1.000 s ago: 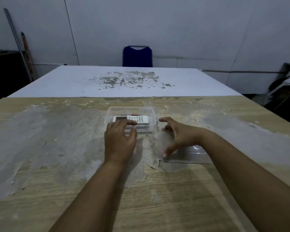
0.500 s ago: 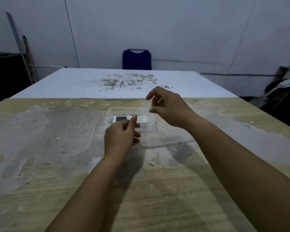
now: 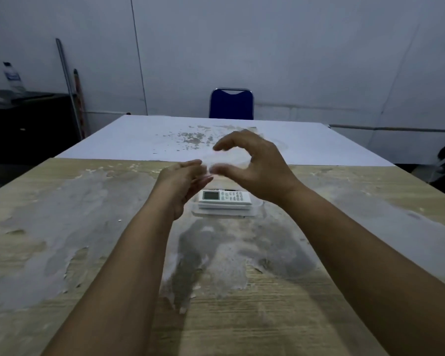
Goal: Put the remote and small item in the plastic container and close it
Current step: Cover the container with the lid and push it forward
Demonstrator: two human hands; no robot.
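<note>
Lifted off the surface since a second ago, the clear lid [image 3: 226, 160] now hangs in the air between both hands, above and slightly behind the plastic container [image 3: 225, 211]. It is see-through and blurred, so its exact tilt is hard to tell. The right hand [image 3: 257, 168] curls around its right side, thumb low and forefinger arched over the far edge; the left hand [image 3: 183, 183] has come up from the container and pinches the lid's left edge with nearly closed fingers.

The container sits on the surface directly below and toward the person from the lid, its long axis running left to right — the same way the lid appears to lie. Both hands are about equally near, so I judge the coming move to be a straight drop down and a little back.

Inside, the remote [image 3: 225, 197] lies flat along that long axis, screen to the left, buttons to the right. A dark sliver shows behind it — possibly the small item, but too little shows to say.

Beyond, a white table and a blue chair [image 3: 231, 104] stand well clear.
</note>
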